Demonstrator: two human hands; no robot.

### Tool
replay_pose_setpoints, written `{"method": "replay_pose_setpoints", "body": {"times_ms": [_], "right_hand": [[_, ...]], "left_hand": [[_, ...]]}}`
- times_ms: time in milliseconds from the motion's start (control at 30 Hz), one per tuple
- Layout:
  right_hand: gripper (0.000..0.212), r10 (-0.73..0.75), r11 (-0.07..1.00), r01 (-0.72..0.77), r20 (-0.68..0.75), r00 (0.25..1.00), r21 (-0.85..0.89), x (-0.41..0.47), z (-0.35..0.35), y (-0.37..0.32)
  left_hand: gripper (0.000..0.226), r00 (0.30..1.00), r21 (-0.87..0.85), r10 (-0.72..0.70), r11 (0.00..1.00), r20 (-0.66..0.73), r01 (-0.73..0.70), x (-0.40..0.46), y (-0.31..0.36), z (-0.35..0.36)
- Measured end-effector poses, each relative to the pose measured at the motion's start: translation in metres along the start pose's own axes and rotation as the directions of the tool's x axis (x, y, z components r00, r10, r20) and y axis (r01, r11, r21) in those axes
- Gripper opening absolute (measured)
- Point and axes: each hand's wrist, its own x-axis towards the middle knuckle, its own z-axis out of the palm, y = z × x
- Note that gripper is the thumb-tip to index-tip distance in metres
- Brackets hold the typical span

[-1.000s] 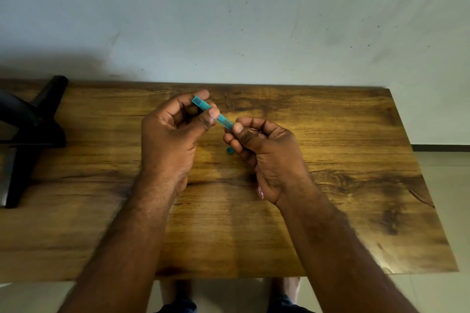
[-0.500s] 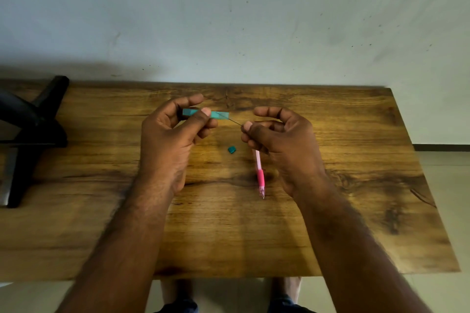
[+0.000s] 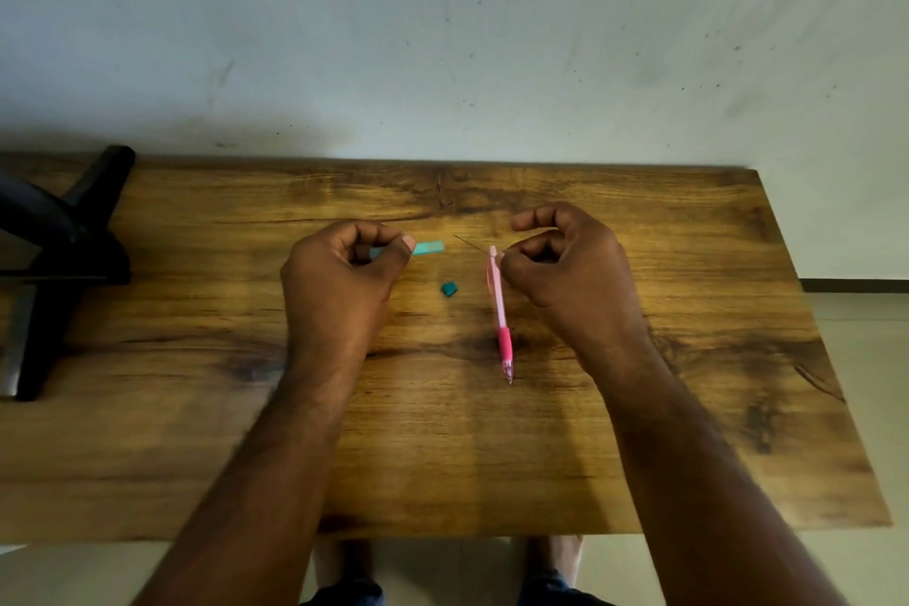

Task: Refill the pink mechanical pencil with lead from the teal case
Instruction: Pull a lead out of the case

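Left hand: my left hand [image 3: 344,281] pinches the teal case [image 3: 429,248], its open end pointing right.
Right hand: my right hand [image 3: 565,271] pinches a thin lead [image 3: 469,244] and holds the pink mechanical pencil [image 3: 499,310] by its top end, tip toward me.
Cap: a small teal cap [image 3: 449,288] lies on the wooden counter [image 3: 688,359] between my hands.

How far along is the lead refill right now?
Done: small teal cap lies off on the wooden table; a thin lead stick is out of the teal lead case in the left hand. In hand: right hand pinches lead and pink mechanical pencil. Left: insert lead, recap case.
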Motion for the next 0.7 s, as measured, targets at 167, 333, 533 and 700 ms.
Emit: {"method": "replay_pose_setpoints", "body": {"times_ms": [167, 333, 533, 700], "right_hand": [[0.031, 0.015, 0.997, -0.012, -0.035, 0.999, 0.076, 0.001, -0.001, 0.0], [0.032, 0.006, 0.994, 0.0, -0.059, 0.998, 0.107, 0.001, 0.0, 0.001], [0.034, -0.003, 0.993, 0.01, -0.06, 0.998, 0.117, 0.001, 0.001, 0.001], [0.041, -0.073, 0.986, 0.071, 0.004, 0.997, 0.147, 0.001, 0.0, -0.002]], "left_hand": [[0.006, 0.995, 0.296, 0.077, 0.951, 0.062, -0.092, -0.009, 0.005, 0.005], [0.01, 0.982, 0.463, 0.142, 0.867, 0.124, -0.184, -0.012, 0.009, 0.007], [0.012, 0.985, 0.458, 0.129, 0.873, 0.114, -0.167, -0.009, 0.006, 0.008], [0.022, 0.991, 0.146, 0.073, 0.985, 0.109, -0.089, -0.005, 0.012, 0.005]]}}
